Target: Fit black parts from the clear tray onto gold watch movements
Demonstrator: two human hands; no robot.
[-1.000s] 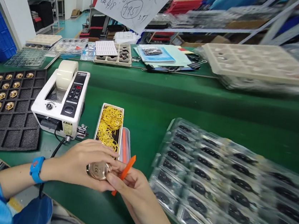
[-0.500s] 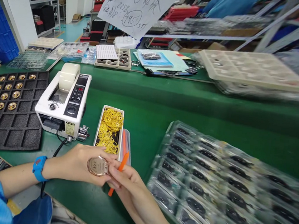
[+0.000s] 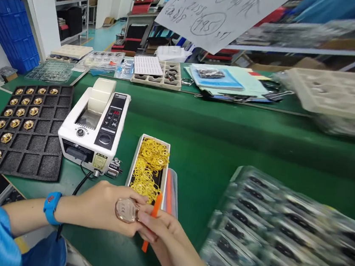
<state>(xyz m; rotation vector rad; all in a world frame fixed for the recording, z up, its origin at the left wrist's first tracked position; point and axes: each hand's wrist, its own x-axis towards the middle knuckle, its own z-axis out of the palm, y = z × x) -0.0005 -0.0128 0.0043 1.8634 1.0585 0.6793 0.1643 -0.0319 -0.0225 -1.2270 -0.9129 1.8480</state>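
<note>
A round rose-gold watch case (image 3: pixel 126 210), its back with small markings facing up, rests against my left hand (image 3: pixel 100 206), which is closed around it. My right hand (image 3: pixel 166 230) is closed on a flat orange plastic stick (image 3: pixel 157 205) that slants up between its fingers. The right thumb and fingertips meet the watch case at its right edge; what lies beneath them is hidden. Just beyond the hands, a white box (image 3: pixel 134 162) holds a tangle of yellow rings (image 3: pixel 151 164). Another orange stick (image 3: pixel 168 192) lies in a clear tray beside that box.
To the left stand a white tape dispenser (image 3: pixel 93 125) and a black foam tray (image 3: pixel 37 164) with gold round parts in some cells. On the right lie clear blister trays (image 3: pixel 250 226) of dark parts, blurred. Papers (image 3: pixel 231 81) and beige trays (image 3: pixel 339 93) line the back.
The whole view has shifted, so the bench items and hands sit farther right in the picture. Both hands keep the same grip on the watch case and orange stick.
</note>
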